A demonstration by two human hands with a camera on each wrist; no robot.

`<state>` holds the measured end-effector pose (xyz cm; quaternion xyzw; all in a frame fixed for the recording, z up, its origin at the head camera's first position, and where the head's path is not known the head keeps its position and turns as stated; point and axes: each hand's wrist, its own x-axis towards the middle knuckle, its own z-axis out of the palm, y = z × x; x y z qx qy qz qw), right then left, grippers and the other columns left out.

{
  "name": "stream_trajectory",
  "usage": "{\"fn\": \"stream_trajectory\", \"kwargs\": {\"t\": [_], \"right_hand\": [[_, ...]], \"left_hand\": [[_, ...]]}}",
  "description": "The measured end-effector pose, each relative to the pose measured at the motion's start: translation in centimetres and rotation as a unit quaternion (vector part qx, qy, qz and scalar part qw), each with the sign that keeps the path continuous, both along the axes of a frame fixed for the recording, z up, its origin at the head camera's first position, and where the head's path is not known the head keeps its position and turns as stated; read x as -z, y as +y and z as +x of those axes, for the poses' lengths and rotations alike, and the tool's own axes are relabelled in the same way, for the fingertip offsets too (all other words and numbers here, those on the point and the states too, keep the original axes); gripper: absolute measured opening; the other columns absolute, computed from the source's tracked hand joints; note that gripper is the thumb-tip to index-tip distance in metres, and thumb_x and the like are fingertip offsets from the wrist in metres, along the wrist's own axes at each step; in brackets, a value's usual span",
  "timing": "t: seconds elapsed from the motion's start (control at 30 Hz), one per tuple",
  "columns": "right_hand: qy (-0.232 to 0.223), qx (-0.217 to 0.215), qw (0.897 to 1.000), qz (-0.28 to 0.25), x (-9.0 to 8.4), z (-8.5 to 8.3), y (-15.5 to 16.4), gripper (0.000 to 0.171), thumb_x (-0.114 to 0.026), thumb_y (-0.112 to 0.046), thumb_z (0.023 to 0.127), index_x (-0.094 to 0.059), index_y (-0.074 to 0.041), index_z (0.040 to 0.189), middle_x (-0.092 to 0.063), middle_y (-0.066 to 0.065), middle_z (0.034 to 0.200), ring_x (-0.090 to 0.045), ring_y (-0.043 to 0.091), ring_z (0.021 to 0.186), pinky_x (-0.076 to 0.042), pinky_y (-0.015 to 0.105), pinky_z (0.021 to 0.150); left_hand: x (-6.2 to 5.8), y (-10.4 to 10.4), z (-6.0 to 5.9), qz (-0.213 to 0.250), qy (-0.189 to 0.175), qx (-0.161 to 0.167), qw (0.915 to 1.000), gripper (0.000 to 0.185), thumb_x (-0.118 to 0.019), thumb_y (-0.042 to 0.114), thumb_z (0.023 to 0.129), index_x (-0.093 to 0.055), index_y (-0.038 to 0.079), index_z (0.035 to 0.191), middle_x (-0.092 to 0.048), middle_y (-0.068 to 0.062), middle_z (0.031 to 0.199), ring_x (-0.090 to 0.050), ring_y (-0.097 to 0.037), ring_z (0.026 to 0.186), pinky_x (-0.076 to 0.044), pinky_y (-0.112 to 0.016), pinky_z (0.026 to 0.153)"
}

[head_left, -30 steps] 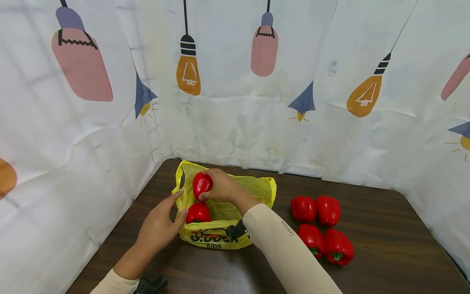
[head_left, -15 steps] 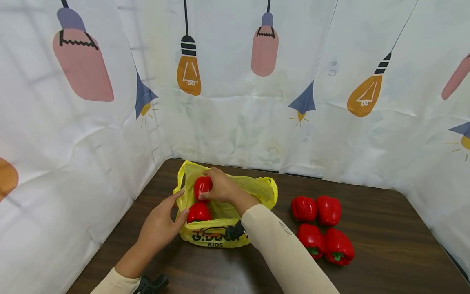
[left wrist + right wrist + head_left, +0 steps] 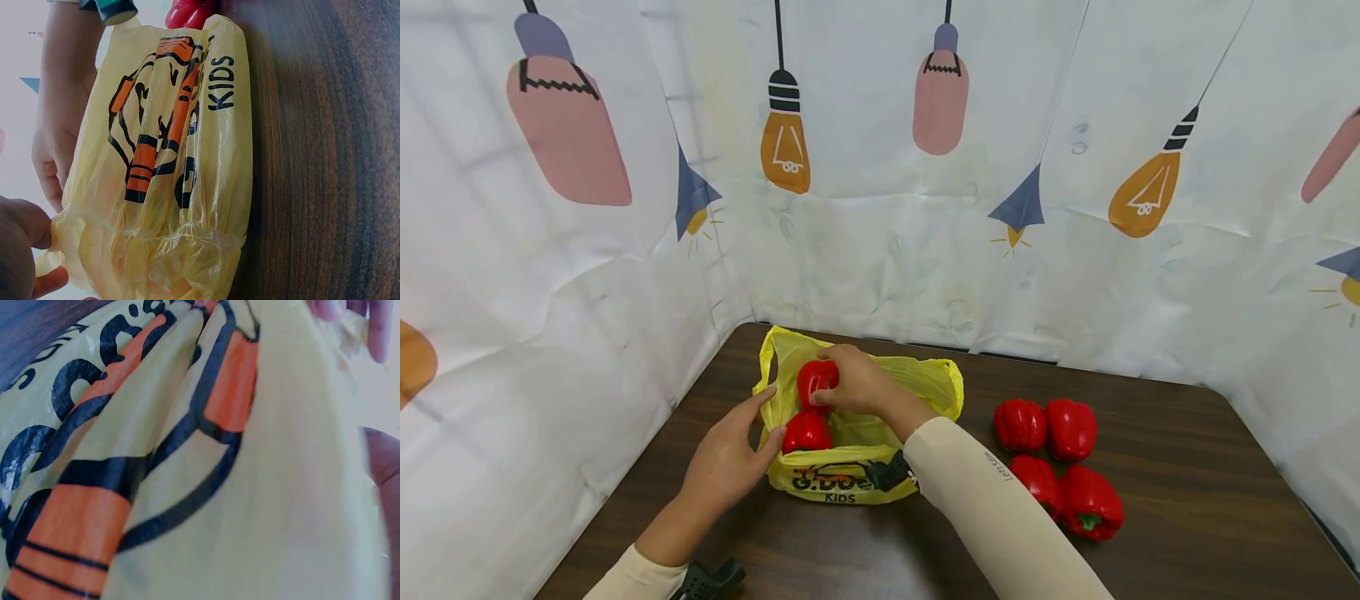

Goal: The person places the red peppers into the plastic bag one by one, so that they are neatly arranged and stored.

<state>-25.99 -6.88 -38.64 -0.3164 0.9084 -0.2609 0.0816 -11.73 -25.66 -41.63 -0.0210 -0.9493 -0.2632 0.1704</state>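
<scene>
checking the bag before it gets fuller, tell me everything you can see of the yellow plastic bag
The yellow plastic bag is thin, crinkled film with an orange and black print and the word KIDS. It sits open on the dark wooden table, near the back left corner. The left hand holds its left rim; the right hand lowers a red pepper in, above another pepper inside.

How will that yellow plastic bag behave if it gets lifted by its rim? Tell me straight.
Probably floppy: the yellow plastic bag is thin, crinkled film that sags on the table, and the left hand holds its edge open. It likely weighs next to nothing itself, so the pepper inside would pull it down. The glossy film may slip through a loose grip.
</scene>
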Motion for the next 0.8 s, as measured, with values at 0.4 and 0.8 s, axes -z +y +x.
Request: {"fn": "stream_trajectory", "kwargs": {"t": [0.4, 0.8], "right_hand": [[0.015, -0.033, 0.999, -0.003, -2.3, 1.6, 2.7, 0.068, -0.078, -0.036, 0.091, -0.054, -0.009, 0.147, -0.056, 0.008, 0.146, -0.051, 0.025, 0.134, -0.045, 0.042, 0.108], [0.034, -0.049, 0.998, -0.007, -4.5, 3.5, 6.5, 0.068, -0.075, -0.041, 0.093, -0.051, -0.013, 0.149, -0.053, 0.004, 0.148, -0.050, 0.024, 0.136, -0.043, 0.043, 0.110]], "left_hand": [[0.0, -0.1, -0.1, -0.004, 0.014, 0.001, 0.9999, 0.066, -0.078, 0.021, 0.090, -0.052, 0.007, 0.148, -0.066, -0.020, 0.125, -0.065, -0.037, 0.107, -0.053, -0.059, 0.091], [0.0, -0.1, 0.0, -0.008, 0.028, 0.000, 0.9996, 0.065, -0.080, 0.019, 0.088, -0.053, 0.006, 0.147, -0.067, -0.019, 0.119, -0.065, -0.035, 0.102, -0.054, -0.057, 0.088]]}}
